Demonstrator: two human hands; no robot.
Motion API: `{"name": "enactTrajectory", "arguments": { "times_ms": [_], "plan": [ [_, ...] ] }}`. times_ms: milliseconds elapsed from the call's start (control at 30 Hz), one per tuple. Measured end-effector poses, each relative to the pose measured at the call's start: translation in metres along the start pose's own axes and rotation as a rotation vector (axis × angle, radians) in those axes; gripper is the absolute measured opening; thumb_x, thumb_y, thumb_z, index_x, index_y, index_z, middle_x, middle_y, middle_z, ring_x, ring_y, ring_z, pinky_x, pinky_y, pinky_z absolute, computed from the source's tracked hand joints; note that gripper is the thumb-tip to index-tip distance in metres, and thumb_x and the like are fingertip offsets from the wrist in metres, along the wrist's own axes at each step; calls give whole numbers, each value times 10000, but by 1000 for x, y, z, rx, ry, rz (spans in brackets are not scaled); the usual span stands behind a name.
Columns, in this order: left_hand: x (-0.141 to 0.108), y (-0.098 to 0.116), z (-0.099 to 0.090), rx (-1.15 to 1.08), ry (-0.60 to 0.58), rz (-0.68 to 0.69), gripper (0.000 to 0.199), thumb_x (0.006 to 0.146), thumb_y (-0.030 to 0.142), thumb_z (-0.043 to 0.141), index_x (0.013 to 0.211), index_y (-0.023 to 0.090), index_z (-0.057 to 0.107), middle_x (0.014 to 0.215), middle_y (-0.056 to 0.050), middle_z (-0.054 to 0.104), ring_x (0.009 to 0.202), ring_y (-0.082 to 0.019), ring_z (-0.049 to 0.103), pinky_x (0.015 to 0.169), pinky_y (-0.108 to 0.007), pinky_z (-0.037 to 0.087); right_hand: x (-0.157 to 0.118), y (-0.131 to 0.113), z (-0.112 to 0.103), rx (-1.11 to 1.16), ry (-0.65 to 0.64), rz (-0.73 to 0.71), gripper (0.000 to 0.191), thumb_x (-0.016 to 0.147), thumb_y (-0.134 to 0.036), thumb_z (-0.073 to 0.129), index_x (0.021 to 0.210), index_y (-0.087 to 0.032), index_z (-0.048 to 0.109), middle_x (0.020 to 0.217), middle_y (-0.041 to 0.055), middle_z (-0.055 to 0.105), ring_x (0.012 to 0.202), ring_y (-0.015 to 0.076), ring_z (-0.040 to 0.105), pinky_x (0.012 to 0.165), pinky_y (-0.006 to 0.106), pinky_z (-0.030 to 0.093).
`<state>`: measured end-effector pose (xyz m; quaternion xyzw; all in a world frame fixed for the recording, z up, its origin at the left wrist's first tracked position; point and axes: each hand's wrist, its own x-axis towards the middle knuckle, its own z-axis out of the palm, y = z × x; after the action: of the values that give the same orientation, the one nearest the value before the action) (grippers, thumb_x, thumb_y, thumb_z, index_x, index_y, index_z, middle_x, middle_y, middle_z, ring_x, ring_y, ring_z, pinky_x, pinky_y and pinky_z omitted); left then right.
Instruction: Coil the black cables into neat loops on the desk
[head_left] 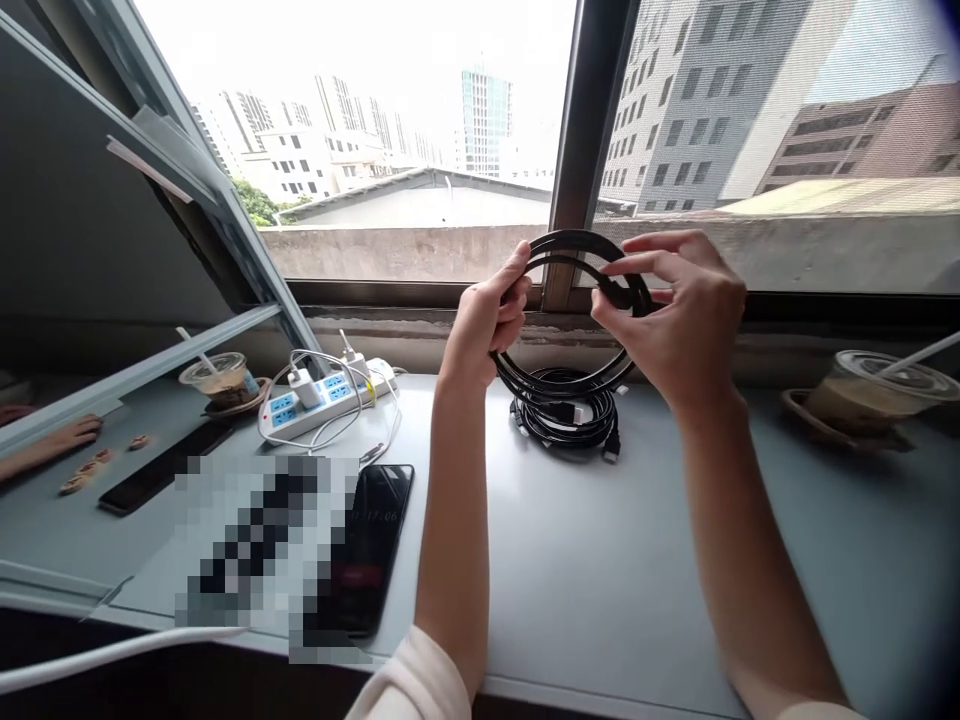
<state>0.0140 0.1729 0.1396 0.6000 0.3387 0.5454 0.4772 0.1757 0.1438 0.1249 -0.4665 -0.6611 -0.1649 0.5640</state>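
A coiled black cable (574, 240) is held up between my two hands above the table, in front of the window. My left hand (491, 310) is closed round the left side of the coil, thumb on top. My right hand (671, 300) pinches the right side, near a thicker black part that looks like the cable's connector; its other fingers are bent and spread. Below the raised coil, more coiled black cables (574, 435) lie on the table, with several connector ends showing at their edge and middle.
A white power strip (322, 400) with plugged-in chargers and white cords stands left of the cables. Nearer lies a black phone (375, 550). A lidded drink cup (874, 390) sits on a coaster at right. Behind the grey table (592, 580) is a window; a slanted metal-framed panel is at left.
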Motion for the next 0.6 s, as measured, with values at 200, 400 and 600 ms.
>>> {"name": "enactTrajectory", "arguments": {
  "times_ms": [200, 400, 600],
  "plan": [
    [3, -9, -7, 129, 31, 34, 413, 842, 476, 497, 562, 178, 445, 429, 75, 259, 345, -24, 282, 390, -210, 217, -1, -2, -2, 11, -42, 25, 85, 673, -242, 695, 740, -208, 656, 1033, 79, 596, 844, 229, 575, 642, 342, 503],
    [5, -14, -2, 290, 320, 184, 399, 779, 510, 564, 556, 186, 495, 450, 34, 381, 444, -87, 451, 441, -230, 275, -3, -4, -1, 76, -100, 33, 91, 666, -237, 685, 743, -222, 641, 1039, 67, 576, 947, 258, 558, 663, 357, 511],
    [9, -22, 4, 442, 496, 325, 438, 757, 506, 595, 508, 192, 421, 483, 12, 418, 575, -124, 528, 477, -220, 289, -3, -9, -5, 29, -88, 12, 93, 649, -218, 697, 732, -224, 655, 1070, 59, 585, 928, 256, 571, 695, 379, 519]
  ]
}}
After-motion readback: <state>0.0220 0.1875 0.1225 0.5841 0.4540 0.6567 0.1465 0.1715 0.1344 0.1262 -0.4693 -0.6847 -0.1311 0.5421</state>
